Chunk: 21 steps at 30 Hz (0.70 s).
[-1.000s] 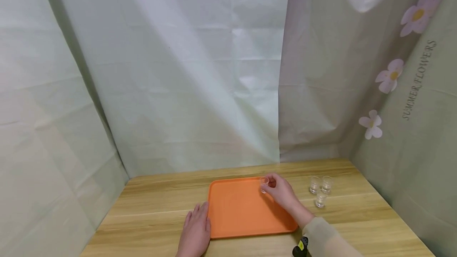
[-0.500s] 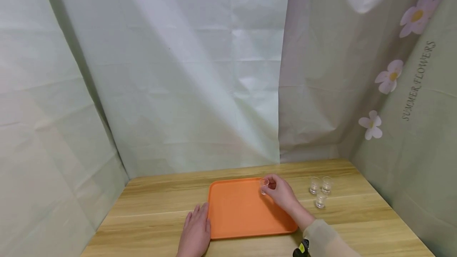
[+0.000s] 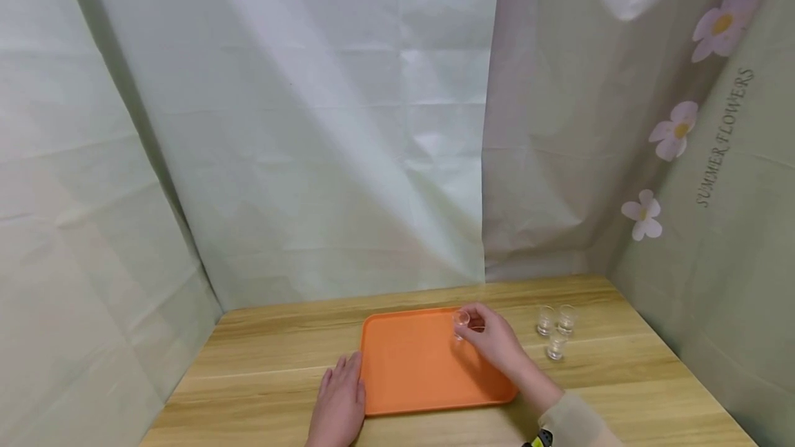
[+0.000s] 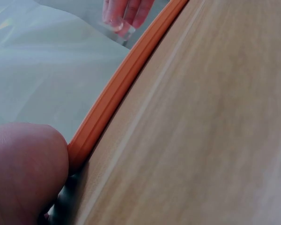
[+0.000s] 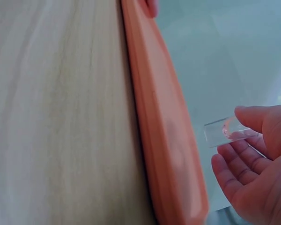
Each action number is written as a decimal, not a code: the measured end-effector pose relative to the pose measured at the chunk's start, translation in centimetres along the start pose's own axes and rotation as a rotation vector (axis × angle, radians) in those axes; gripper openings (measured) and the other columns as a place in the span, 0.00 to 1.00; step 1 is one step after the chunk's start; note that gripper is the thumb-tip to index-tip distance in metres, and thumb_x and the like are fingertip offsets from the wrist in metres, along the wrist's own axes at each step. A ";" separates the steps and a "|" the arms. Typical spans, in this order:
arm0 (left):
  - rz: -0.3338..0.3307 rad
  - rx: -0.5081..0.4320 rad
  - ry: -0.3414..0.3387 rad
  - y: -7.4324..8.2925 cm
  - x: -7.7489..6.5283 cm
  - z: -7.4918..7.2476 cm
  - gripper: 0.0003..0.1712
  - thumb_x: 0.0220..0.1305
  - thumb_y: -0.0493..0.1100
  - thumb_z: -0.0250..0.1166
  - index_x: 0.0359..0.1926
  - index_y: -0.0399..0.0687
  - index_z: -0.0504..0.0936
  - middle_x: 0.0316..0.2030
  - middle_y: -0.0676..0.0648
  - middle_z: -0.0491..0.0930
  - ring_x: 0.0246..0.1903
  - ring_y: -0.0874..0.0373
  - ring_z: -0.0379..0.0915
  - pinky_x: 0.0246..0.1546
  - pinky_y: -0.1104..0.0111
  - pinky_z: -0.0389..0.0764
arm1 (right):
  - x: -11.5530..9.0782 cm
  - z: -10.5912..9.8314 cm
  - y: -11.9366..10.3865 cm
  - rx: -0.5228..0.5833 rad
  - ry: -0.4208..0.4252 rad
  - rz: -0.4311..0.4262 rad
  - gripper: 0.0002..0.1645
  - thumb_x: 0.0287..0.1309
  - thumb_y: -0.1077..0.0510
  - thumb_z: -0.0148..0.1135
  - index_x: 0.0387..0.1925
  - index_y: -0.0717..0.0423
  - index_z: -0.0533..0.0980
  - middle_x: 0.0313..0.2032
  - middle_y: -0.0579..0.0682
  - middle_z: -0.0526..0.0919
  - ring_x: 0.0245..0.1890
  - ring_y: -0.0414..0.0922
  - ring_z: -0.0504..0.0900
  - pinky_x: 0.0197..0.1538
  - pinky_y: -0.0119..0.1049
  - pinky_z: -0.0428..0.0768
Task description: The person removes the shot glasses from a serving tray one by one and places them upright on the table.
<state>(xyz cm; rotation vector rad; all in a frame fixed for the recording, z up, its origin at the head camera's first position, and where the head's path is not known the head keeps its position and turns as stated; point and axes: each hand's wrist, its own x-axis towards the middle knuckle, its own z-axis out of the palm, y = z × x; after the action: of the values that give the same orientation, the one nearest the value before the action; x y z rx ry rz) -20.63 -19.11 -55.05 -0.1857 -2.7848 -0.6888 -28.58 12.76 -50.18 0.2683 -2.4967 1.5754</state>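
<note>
My right hand (image 3: 493, 343) pinches a small clear shot glass (image 5: 215, 133) between thumb and fingers. The glass is upright, above the far right part of an orange tray (image 3: 416, 371); in the right wrist view a gap shows between its base and the tray. My left hand (image 3: 338, 399) lies with straight fingers along the tray's left edge, its palm down by the table. In the left wrist view, part of that hand (image 4: 25, 168) sits against the tray's rim (image 4: 117, 93), and the right hand with the glass shows at the top.
Several centimetres right of the tray, three more shot glasses (image 3: 555, 347) stand in a tight cluster on the wooden table (image 3: 273, 357). Pale cloth sheets (image 3: 348, 157) hang behind the table and along both sides. A dark wrist strap (image 3: 542, 439) shows by the right sleeve.
The right wrist and sleeve have shifted a little to the right, while the shot glass has barely moved over the tray. My left hand stays in place.
</note>
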 end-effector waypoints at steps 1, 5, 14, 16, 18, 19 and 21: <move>-0.001 0.000 -0.001 0.1 0.0 -0.1 0.29 0.80 0.36 0.61 0.76 0.31 0.74 0.73 0.32 0.77 0.77 0.31 0.66 0.79 0.35 0.59 | -0.2 -0.2 -0.2 0.009 -0.003 0.000 0.16 0.67 0.61 0.79 0.53 0.58 0.85 0.43 0.47 0.89 0.49 0.48 0.89 0.59 0.51 0.88; -0.010 -0.002 -0.006 0.2 0.1 -0.2 0.29 0.80 0.36 0.60 0.77 0.31 0.73 0.73 0.32 0.77 0.77 0.31 0.65 0.80 0.35 0.58 | -0.9 -1.1 -1.0 0.023 -0.015 0.005 0.16 0.66 0.60 0.80 0.53 0.56 0.85 0.43 0.44 0.89 0.48 0.44 0.89 0.59 0.48 0.88; -0.002 0.005 -0.007 0.2 0.0 -0.4 0.29 0.79 0.36 0.61 0.77 0.31 0.73 0.73 0.32 0.77 0.77 0.31 0.65 0.80 0.35 0.58 | -2.7 -4.2 -1.4 0.049 -0.061 0.009 0.19 0.68 0.59 0.79 0.57 0.56 0.86 0.47 0.46 0.89 0.48 0.43 0.89 0.54 0.33 0.88; -0.002 0.007 -0.011 0.2 0.0 -0.4 0.29 0.80 0.36 0.61 0.77 0.31 0.74 0.73 0.32 0.77 0.77 0.31 0.65 0.80 0.35 0.58 | -3.2 -5.1 -1.4 0.065 -0.071 0.007 0.21 0.68 0.59 0.79 0.59 0.58 0.85 0.48 0.48 0.90 0.49 0.44 0.89 0.53 0.33 0.88; 0.000 0.012 -0.013 0.2 0.0 -0.3 0.29 0.80 0.36 0.61 0.77 0.31 0.73 0.73 0.32 0.77 0.77 0.31 0.65 0.80 0.35 0.58 | -3.6 -5.9 -1.3 0.062 -0.074 0.013 0.22 0.68 0.58 0.79 0.59 0.59 0.84 0.48 0.48 0.89 0.50 0.45 0.89 0.53 0.32 0.88; 0.001 0.013 -0.012 0.1 0.0 -0.3 0.29 0.80 0.36 0.61 0.77 0.31 0.73 0.73 0.32 0.77 0.77 0.31 0.65 0.80 0.35 0.58 | -3.8 -6.3 -1.3 0.057 -0.078 0.008 0.22 0.68 0.58 0.79 0.60 0.59 0.84 0.49 0.49 0.89 0.50 0.45 0.89 0.53 0.32 0.88; 0.001 0.012 -0.011 0.1 0.1 -0.3 0.29 0.80 0.36 0.61 0.77 0.31 0.73 0.73 0.33 0.76 0.77 0.31 0.65 0.80 0.35 0.58 | -4.3 -7.2 -1.3 0.042 -0.079 -0.003 0.23 0.68 0.57 0.79 0.60 0.60 0.84 0.49 0.49 0.89 0.50 0.45 0.89 0.53 0.33 0.89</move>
<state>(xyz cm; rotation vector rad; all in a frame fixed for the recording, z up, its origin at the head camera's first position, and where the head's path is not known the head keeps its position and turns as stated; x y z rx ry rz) -20.64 -19.14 -54.72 -0.1892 -2.7979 -0.6732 -23.76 18.95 -47.06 0.3463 -2.5221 1.6483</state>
